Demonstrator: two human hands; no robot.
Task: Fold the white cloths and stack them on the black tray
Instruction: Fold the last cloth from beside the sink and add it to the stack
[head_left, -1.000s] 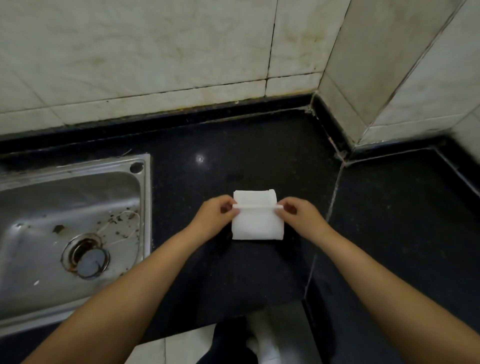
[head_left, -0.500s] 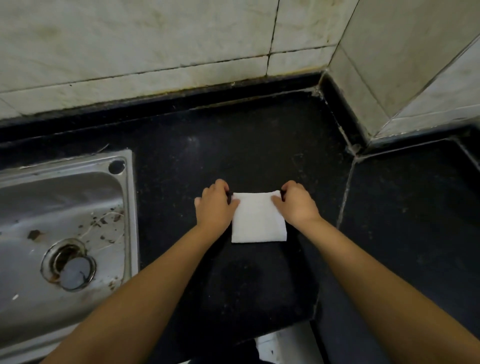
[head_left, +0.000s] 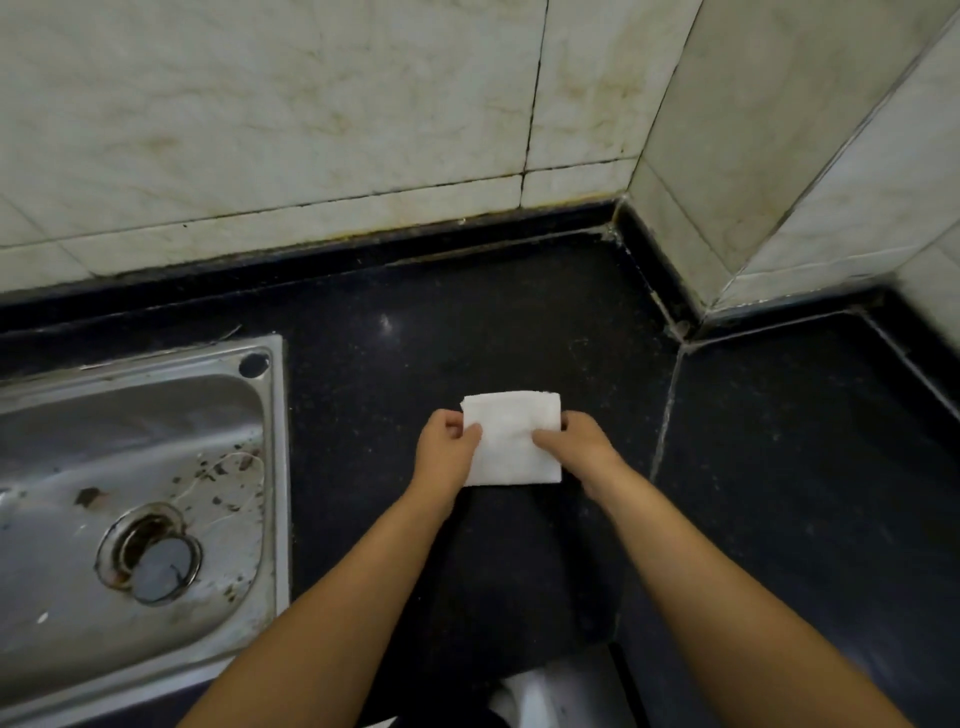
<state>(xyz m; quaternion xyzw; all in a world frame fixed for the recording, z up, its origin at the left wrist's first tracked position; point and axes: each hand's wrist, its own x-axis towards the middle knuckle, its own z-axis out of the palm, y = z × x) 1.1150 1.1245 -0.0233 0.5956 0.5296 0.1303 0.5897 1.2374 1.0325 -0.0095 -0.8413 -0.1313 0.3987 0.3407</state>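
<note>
A small folded white cloth (head_left: 511, 441) lies flat on the black counter (head_left: 415, 364), its near edge at the far end of a matte black tray (head_left: 519, 571) that shows between my forearms. My left hand (head_left: 445, 449) pinches the cloth's left edge, thumb on top. My right hand (head_left: 577, 448) holds the right edge, with a finger lying across the cloth's top. No other cloth lies on the tray.
A steel sink (head_left: 130, 493) with a dirty drain fills the left. Tiled walls (head_left: 363, 130) close the back and form a corner at the right. A seam (head_left: 667, 410) splits the counter. Something white (head_left: 545, 691) shows at the bottom edge.
The raised fold has been laid flat and the cloth is now a smaller rectangle. Both hands slid from its far corners down to the middle of its side edges.
</note>
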